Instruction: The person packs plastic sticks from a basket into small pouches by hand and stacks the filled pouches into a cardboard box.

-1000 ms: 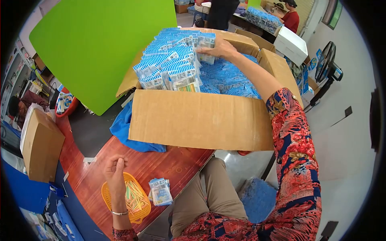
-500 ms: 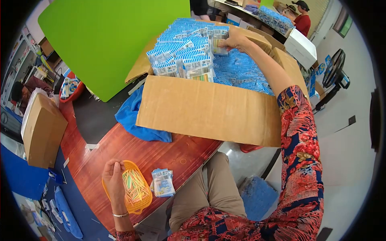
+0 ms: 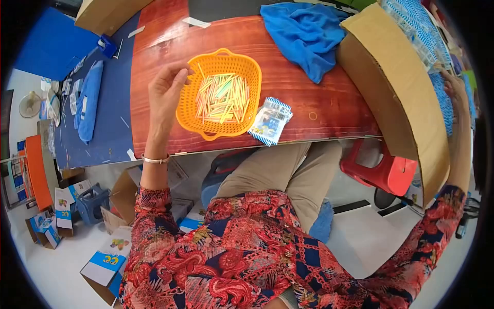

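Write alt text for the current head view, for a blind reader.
A person's left hand is at the rim of an orange basket of thin coloured sticks on a red table, loose packets beside it; their right hand is at blue-and-white packets in a cardboard box.

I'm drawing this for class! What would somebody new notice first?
Probably the bright orange basket full of thin, pale-coloured sticks, on the red-brown tabletop beside the left hand. Next, perhaps, the crumpled blue cloth farther back, left of the big cardboard box.
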`<state>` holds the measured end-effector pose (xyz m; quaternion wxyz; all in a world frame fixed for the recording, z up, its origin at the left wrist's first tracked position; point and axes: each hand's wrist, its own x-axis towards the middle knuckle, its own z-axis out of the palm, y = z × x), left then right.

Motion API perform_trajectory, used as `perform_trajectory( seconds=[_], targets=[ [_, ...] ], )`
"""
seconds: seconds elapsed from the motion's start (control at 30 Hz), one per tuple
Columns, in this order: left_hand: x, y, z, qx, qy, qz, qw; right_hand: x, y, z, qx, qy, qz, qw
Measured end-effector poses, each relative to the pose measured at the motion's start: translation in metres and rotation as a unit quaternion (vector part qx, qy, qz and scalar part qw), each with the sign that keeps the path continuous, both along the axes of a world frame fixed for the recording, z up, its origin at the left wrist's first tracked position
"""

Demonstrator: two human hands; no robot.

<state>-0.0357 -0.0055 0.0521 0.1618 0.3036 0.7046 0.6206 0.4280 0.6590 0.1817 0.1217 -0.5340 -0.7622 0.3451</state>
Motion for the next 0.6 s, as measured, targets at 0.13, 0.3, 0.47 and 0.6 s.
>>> perform_trajectory(
  seconds=[0.13, 0.3, 0.47, 0.6],
  targets=[
    [0.014, -0.026, -0.005, -0.047, -0.004, 0.01, 0.999, -0.055, -0.176, 0.064, 0.177, 0.121, 0.046, 0.976],
    [0.044, -0.023, -0.019, -0.032, -0.024, -0.073, 0.997, -0.134, -0.427, 0.044, -0.041, 0.096, 0.282, 0.954],
    [0.069, -0.007, -0.021, -0.012, -0.045, -0.132, 0.99, -0.186, -0.508, -0.17, 0.157, 0.138, 0.262, 0.942],
    [0.074, -0.012, -0.025, -0.024, -0.054, -0.146, 0.988, -0.203, -0.536, -0.218, 0.269, 0.112, 0.172, 0.941]
  ],
)
